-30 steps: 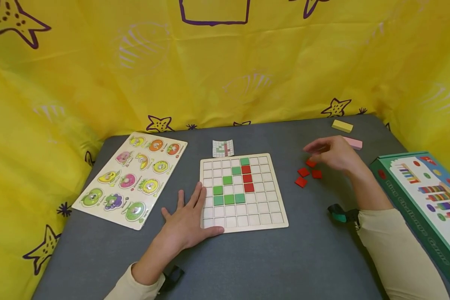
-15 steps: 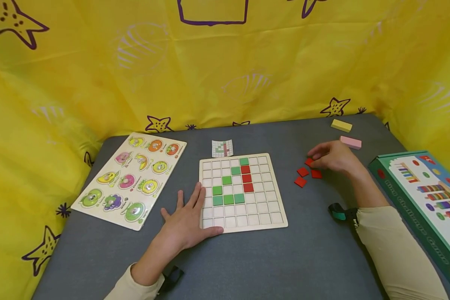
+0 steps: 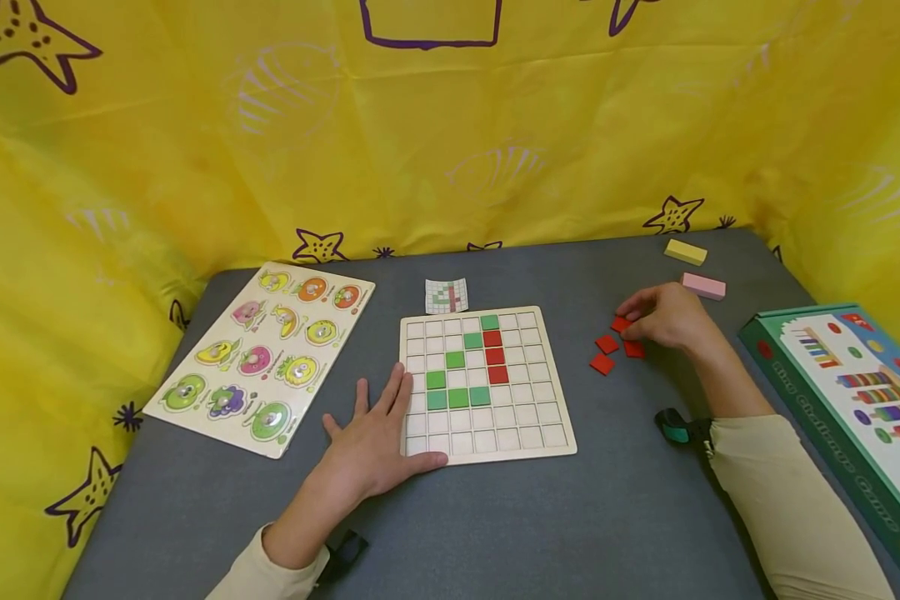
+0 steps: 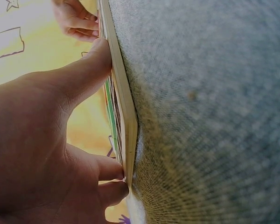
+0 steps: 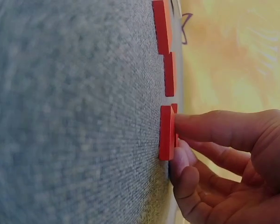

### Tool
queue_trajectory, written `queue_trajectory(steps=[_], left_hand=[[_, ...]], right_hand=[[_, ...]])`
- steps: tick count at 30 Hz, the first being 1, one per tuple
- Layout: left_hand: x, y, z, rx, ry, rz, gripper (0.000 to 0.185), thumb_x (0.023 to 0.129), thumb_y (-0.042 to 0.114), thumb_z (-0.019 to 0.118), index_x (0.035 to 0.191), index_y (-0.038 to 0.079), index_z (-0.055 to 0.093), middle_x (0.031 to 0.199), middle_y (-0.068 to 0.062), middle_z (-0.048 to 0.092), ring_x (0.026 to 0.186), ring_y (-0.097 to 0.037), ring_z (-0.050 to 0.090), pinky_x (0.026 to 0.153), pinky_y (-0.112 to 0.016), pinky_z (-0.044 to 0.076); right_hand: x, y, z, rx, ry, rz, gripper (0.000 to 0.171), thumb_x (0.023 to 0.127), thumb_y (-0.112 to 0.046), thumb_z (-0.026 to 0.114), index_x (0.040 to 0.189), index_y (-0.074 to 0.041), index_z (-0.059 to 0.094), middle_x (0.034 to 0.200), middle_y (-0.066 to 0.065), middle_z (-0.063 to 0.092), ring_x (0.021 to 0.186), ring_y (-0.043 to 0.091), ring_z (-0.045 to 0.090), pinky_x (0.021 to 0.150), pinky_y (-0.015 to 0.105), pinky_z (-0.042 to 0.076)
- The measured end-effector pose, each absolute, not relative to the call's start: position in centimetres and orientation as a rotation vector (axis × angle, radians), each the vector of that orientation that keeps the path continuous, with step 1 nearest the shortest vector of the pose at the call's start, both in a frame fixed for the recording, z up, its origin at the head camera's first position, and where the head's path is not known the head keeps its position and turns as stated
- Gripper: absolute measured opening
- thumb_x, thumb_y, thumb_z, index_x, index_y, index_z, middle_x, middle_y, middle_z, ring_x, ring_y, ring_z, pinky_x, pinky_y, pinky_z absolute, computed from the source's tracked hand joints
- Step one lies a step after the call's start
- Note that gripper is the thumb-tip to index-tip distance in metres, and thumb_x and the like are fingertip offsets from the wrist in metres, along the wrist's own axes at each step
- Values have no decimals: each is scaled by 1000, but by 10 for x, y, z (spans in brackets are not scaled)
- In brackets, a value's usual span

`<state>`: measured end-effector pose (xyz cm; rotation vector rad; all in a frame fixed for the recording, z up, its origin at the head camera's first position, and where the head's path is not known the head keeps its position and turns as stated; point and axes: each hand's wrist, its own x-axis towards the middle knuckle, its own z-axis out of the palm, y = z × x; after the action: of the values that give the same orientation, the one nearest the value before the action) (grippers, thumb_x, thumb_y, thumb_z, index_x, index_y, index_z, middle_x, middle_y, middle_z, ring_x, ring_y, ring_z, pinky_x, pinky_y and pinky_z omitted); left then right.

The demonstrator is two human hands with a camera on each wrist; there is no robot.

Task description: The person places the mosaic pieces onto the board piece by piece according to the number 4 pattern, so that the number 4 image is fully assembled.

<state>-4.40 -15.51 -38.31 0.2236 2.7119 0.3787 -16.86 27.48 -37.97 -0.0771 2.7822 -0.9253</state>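
Across the left edge and near-left corner of a wooden grid board [image 3: 525, 417], my left hand [image 3: 367, 454] lies with fingers spread. Its thumb rests on the near edge, as the left wrist view also shows. Green tiles [image 3: 458, 398] form a slanted line and a short row on the board, and several red tiles [image 3: 493, 357] stand in one column. To the right, my right hand [image 3: 667, 317] pinches a red square tile [image 3: 621, 323] low at the table. Loose red tiles [image 3: 602, 364] lie close by; the right wrist view shows another tile [image 5: 165, 133] partly covering the fingertips.
A small pattern card [image 3: 446, 297] lies behind the board. A fruit puzzle board [image 3: 270, 358] is at the left. Yellow [image 3: 686, 252] and pink blocks [image 3: 703, 286] lie at the back right, with a green game box [image 3: 847, 417] at the right edge.
My right hand has come down and its fingers have closed in on the farthest loose red tile. The left hand and the board have stayed in place.
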Motion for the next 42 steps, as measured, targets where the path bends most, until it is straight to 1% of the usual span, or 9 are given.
queue_trajectory(steps=[7, 12, 19, 22, 30, 36, 42], left_hand=[[-43, -156, -383, 222, 2705, 371, 121, 80, 77, 73, 169, 16, 17, 177, -1, 3, 157, -56, 6, 99, -95, 12], [-42, -156, -382, 221, 2701, 371, 121, 80, 77, 72, 169, 16, 16, 177, -1, 4, 157, -56, 6, 99, -95, 12], [-41, -156, -381, 225, 2709, 384, 121, 80, 76, 72, 169, 16, 17, 177, -1, 5, 157, -56, 7, 98, -95, 12], [-41, -156, -381, 225, 2711, 383, 120, 81, 76, 73, 169, 16, 17, 177, -1, 5, 157, -56, 7, 98, -95, 12], [-42, -156, -381, 224, 2711, 378, 120, 81, 76, 73, 169, 15, 17, 177, -1, 5, 157, -56, 7, 99, -95, 12], [-43, -156, -381, 219, 2705, 376, 120, 81, 76, 73, 169, 15, 16, 177, -2, 5, 157, -56, 7, 99, -95, 12], [-43, -156, -381, 211, 2700, 383, 121, 81, 75, 73, 169, 16, 16, 177, -1, 4, 157, -55, 6, 100, -95, 10]], right_hand=[[-168, 274, -379, -84, 2796, -913, 32, 82, -10, 83, 113, -1, 79, 107, 19, 77, 92, 30, 62, 72, 31, 48], [-167, 275, -380, -88, 2795, -921, 33, 83, -10, 82, 114, -2, 79, 107, 19, 77, 93, 29, 62, 72, 31, 48], [-165, 270, -377, -108, 2796, -983, 32, 84, -10, 80, 115, -3, 79, 106, 16, 77, 86, 19, 63, 69, 29, 49], [-164, 265, -374, -120, 2799, -995, 31, 83, -9, 79, 114, -4, 80, 104, 14, 77, 85, 18, 63, 68, 29, 50], [-160, 252, -366, -151, 2771, -1026, 30, 84, -9, 80, 113, -5, 80, 103, 13, 78, 83, 16, 66, 69, 27, 52], [-157, 240, -362, -172, 2704, -1055, 30, 86, -13, 82, 115, -6, 79, 107, 14, 78, 85, 16, 67, 69, 27, 54], [-153, 224, -359, -197, 2658, -1087, 30, 85, -13, 83, 114, -7, 80, 100, 11, 78, 83, 16, 68, 66, 27, 53]])
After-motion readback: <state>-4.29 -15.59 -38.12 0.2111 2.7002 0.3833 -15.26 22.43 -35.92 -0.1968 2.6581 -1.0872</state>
